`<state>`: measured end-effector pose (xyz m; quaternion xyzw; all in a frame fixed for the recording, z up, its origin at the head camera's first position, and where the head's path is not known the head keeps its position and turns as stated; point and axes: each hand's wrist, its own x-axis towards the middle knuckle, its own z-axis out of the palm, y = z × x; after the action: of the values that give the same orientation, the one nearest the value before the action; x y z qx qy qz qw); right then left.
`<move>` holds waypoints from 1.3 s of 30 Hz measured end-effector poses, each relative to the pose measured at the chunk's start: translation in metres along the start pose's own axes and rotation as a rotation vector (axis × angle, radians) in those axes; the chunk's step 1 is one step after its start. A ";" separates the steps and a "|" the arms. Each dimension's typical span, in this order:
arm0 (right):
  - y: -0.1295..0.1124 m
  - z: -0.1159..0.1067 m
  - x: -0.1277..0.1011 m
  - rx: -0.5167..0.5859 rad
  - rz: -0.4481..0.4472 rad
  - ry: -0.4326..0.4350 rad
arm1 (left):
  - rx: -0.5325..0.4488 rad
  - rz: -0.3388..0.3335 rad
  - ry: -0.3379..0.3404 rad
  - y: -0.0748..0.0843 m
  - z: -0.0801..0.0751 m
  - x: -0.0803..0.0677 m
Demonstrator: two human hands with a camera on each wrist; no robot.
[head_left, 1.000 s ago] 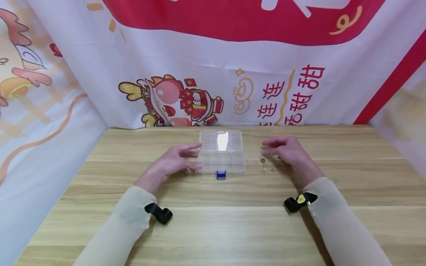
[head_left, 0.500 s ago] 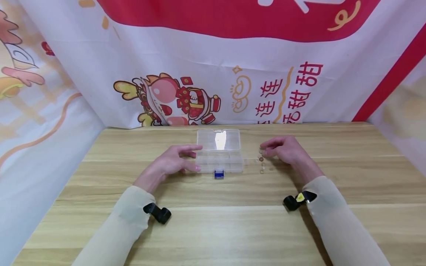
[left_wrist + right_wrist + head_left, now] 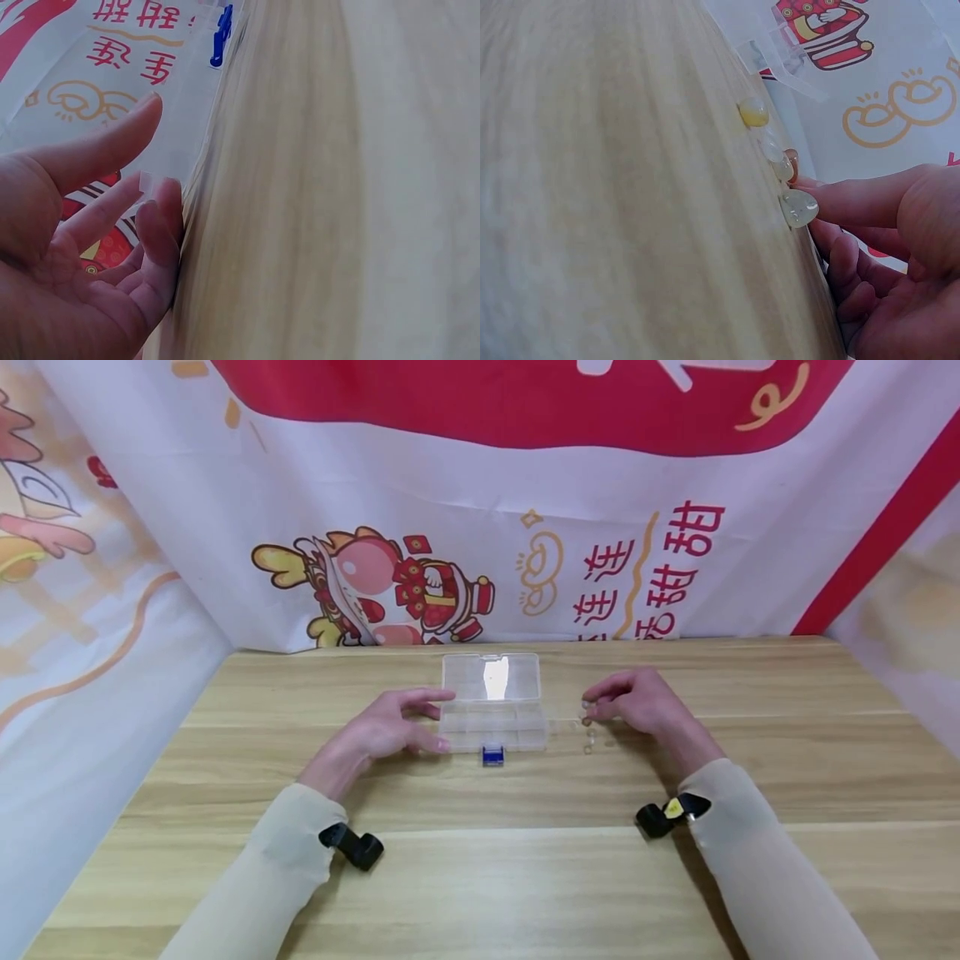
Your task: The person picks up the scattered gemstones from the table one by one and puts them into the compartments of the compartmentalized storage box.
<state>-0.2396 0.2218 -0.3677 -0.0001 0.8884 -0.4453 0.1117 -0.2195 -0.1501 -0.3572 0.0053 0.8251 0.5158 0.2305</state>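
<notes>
A clear plastic compartment box (image 3: 492,714) lies on the wooden table (image 3: 480,868), its lid (image 3: 491,677) laid back and a blue latch (image 3: 492,755) at its front edge. My left hand (image 3: 444,720) rests against the box's left side, forefinger along the lid and thumb at the front corner, fingers relaxed. In the left wrist view a fingertip touches the box's clear corner (image 3: 148,182). Right of the box lie several small beads (image 3: 592,742). My right hand (image 3: 587,712) is bent down onto them. In the right wrist view its fingertips (image 3: 821,201) pinch at a pale bead (image 3: 799,208), beside a yellow bead (image 3: 754,112).
A printed cloth backdrop (image 3: 480,527) closes in the table at the back and on both sides. Black wrist cameras sit on my left sleeve (image 3: 352,846) and right sleeve (image 3: 663,817). Bare wood stretches from the box to the near edge.
My right fingers, stretched out towards the box a second ago, have curled down onto the beads and now cover the brown one. The left hand and the box have stayed put.
</notes>
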 end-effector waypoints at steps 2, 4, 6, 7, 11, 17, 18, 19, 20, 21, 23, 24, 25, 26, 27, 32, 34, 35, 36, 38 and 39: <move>0.000 0.000 0.000 -0.004 0.001 0.002 | 0.003 0.000 0.007 0.000 0.001 0.000; -0.001 0.001 0.001 -0.009 0.009 0.006 | 0.006 0.002 0.011 0.000 0.002 0.000; -0.002 0.001 0.001 -0.014 0.013 0.009 | 0.011 0.005 0.014 0.001 0.002 0.000; -0.003 0.001 0.001 -0.014 0.021 0.011 | 0.013 0.007 0.015 0.001 0.003 0.000; -0.003 0.002 0.000 -0.020 0.044 0.016 | 0.017 0.006 0.022 0.002 0.005 -0.001; -0.004 0.002 -0.001 -0.030 0.055 0.025 | 0.014 0.009 0.033 0.002 0.007 -0.001; -0.004 0.002 -0.001 -0.033 0.052 0.027 | 0.016 0.009 0.035 0.002 0.007 -0.001; -0.004 0.002 -0.001 -0.038 0.048 0.028 | 0.018 0.006 0.039 0.002 0.007 -0.001; -0.004 0.002 -0.001 -0.041 0.044 0.029 | 0.022 0.007 0.042 0.001 0.007 -0.001; -0.004 0.002 -0.001 -0.043 0.040 0.029 | 0.026 0.008 0.046 0.001 0.007 -0.001; -0.003 0.002 -0.001 -0.048 0.034 0.030 | 0.034 0.013 0.046 0.001 0.007 -0.001; -0.002 0.002 -0.001 -0.051 0.035 0.031 | 0.036 0.017 0.043 0.001 0.007 0.000; -0.002 0.002 -0.002 -0.055 0.036 0.031 | 0.038 0.021 0.039 0.001 0.007 0.000; -0.001 0.002 -0.002 -0.058 0.038 0.031 | 0.039 0.023 0.035 0.001 0.007 0.000; 0.000 0.002 -0.003 -0.060 0.041 0.029 | 0.038 0.023 0.030 0.001 0.008 0.000; -0.002 0.002 -0.004 -0.062 0.062 0.017 | 0.022 0.016 0.021 0.000 0.006 -0.001; -0.005 0.003 -0.003 -0.058 0.067 0.012 | 0.017 0.015 0.022 0.000 0.005 -0.002; -0.006 0.004 -0.002 -0.056 0.070 0.010 | 0.015 0.017 0.023 -0.001 0.004 -0.002; -0.007 0.004 -0.002 -0.055 0.073 0.007 | 0.014 0.018 0.022 -0.001 0.004 -0.003; -0.009 0.005 -0.001 -0.051 0.077 0.005 | 0.013 0.021 0.021 -0.001 0.003 -0.004; -0.009 0.005 -0.002 -0.048 0.079 0.004 | 0.014 0.022 0.020 -0.001 0.003 -0.004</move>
<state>-0.2380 0.2125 -0.3630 0.0331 0.8984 -0.4190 0.1274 -0.2145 -0.1485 -0.3577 0.0107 0.8307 0.5127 0.2164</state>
